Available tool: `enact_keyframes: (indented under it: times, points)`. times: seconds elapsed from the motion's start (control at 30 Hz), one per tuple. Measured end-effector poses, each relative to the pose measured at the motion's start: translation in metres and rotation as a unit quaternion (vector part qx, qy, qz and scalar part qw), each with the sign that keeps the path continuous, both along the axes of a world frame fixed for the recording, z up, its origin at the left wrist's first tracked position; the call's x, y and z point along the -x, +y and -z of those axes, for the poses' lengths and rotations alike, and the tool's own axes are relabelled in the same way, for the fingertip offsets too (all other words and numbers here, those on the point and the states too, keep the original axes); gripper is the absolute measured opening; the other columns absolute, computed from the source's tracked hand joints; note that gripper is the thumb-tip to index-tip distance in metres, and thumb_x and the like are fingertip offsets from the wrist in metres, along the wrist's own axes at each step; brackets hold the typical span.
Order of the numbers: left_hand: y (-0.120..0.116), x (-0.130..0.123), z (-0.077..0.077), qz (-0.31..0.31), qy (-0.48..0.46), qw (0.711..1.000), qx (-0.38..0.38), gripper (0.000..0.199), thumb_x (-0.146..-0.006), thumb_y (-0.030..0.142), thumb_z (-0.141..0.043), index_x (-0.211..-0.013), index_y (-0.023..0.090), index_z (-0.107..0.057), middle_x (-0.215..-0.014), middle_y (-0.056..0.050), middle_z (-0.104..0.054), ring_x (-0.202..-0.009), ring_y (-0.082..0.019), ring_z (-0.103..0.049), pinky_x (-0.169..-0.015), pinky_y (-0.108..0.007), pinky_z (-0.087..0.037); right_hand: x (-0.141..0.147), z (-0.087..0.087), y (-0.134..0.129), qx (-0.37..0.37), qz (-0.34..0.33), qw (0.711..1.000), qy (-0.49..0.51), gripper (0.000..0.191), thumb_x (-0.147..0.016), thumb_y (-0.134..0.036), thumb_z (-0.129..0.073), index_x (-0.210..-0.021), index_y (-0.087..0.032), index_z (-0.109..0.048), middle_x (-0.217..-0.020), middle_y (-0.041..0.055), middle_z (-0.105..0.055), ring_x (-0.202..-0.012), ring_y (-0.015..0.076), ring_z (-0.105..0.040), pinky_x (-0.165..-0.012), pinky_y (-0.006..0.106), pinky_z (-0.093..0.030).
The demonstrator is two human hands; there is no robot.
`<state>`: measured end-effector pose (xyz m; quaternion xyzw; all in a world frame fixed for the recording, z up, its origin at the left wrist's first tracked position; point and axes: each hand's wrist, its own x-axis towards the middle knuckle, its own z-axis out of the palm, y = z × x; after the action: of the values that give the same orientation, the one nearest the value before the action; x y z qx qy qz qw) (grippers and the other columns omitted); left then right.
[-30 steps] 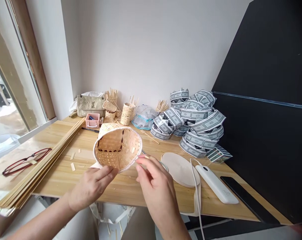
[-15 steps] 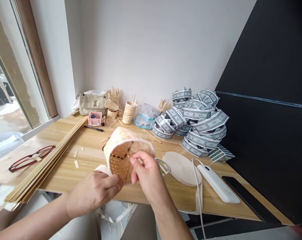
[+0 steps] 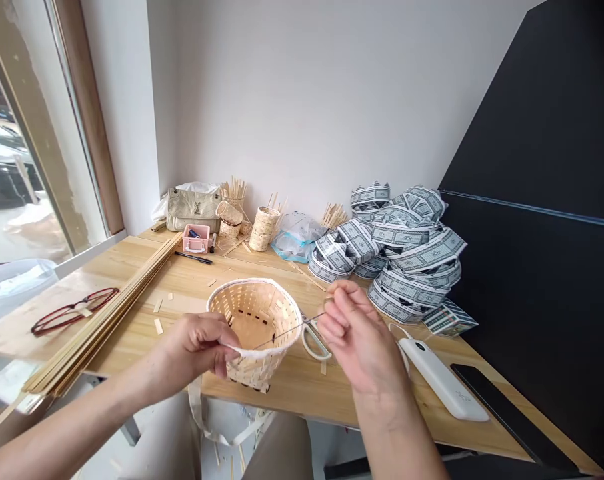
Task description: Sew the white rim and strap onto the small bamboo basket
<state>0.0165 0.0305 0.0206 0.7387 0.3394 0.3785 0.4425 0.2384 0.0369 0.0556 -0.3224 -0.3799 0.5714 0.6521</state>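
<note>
A woven wooden-strip basket [image 3: 256, 373] with a white-bound rim stands near the table's front edge, its mouth tilted toward me. My left hand [image 3: 202, 343] pinches the near-left part of that rim between thumb and fingers. Across the opening runs a thin dark thread [image 3: 288, 331], taut from the near rim up to the right. Its far end is held in the closed fingertips of my right hand [image 3: 355, 330], raised beside the basket. Whether a needle is in those fingertips cannot be made out. White-handled scissors [image 3: 316, 341] lie just right of the basket, partly hidden.
Long wooden strips [image 3: 107, 307] and red glasses [image 3: 75, 311] lie at left. Along the back are a handbag [image 3: 193, 212], a pink box [image 3: 196, 239], small woven baskets [image 3: 263, 229] and a plastic bag [image 3: 298, 237]. Patterned rolls [image 3: 412, 260] and a white power bank [image 3: 445, 380] occupy the right.
The basket has turned from facing me on its side to nearly upright. My right hand has left its mouth, moving up and right, drawing the thread taut. My left hand stays at the rim.
</note>
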Motion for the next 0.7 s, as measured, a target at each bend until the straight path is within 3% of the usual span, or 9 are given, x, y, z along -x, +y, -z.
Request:
enact_keyframes:
  times: [0.23,0.43,0.57,0.63,0.7]
  points:
    - [0.007,0.001,0.003,-0.016,-0.03,0.994,0.107,0.025,-0.068,0.034,-0.065,-0.063,0.01,-0.061,-0.061,0.002,-0.052,-0.043,-0.009,-0.056,-0.042,-0.018,-0.044,-0.047,0.012,0.021,0.014,0.113,0.992,0.054,0.034,-0.048,-0.021,-0.081,-0.067,-0.018,-0.054,-0.043,-0.0114,-0.037,-0.036,-0.0004,-0.031,-0.032,0.007,-0.024]
    - [0.008,-0.002,0.004,0.009,-0.039,0.993,0.112,0.021,-0.069,0.031,-0.065,-0.065,0.01,-0.062,-0.063,0.002,-0.052,-0.043,-0.007,-0.056,-0.044,-0.017,-0.044,-0.066,0.028,0.028,0.007,0.149,0.989,0.018,0.035,-0.047,-0.024,-0.081,-0.066,-0.018,-0.052,-0.042,-0.0119,-0.035,-0.036,0.0005,-0.03,-0.034,0.009,-0.025]
    - [0.01,-0.004,0.01,0.014,-0.03,0.995,0.095,0.017,-0.071,0.027,-0.061,-0.066,0.011,-0.061,-0.065,0.002,-0.052,-0.044,-0.007,-0.057,-0.045,-0.017,-0.044,-0.059,0.03,0.027,-0.032,0.193,0.981,-0.005,0.035,-0.05,-0.031,-0.08,-0.067,-0.02,-0.051,-0.044,-0.0115,-0.036,-0.039,0.0018,-0.033,-0.037,0.011,-0.026]
    - [0.011,-0.005,0.015,0.004,-0.018,0.996,0.087,0.015,-0.071,0.026,-0.06,-0.065,0.012,-0.061,-0.063,0.003,-0.052,-0.043,-0.008,-0.057,-0.044,-0.018,-0.043,-0.044,0.027,0.019,-0.071,0.192,0.976,-0.076,0.028,-0.06,-0.034,-0.074,-0.071,-0.021,-0.053,-0.05,-0.0098,-0.039,-0.043,0.0032,-0.036,-0.041,0.013,-0.029]
    - [0.011,-0.006,0.019,-0.009,-0.009,0.996,0.084,0.014,-0.071,0.025,-0.059,-0.065,0.012,-0.059,-0.061,0.003,-0.052,-0.042,-0.008,-0.057,-0.042,-0.018,-0.042,-0.022,0.022,0.007,-0.11,0.13,0.954,-0.246,0.017,-0.068,-0.032,-0.068,-0.075,-0.021,-0.057,-0.054,-0.0079,-0.042,-0.045,0.0051,-0.036,-0.042,0.016,-0.029]
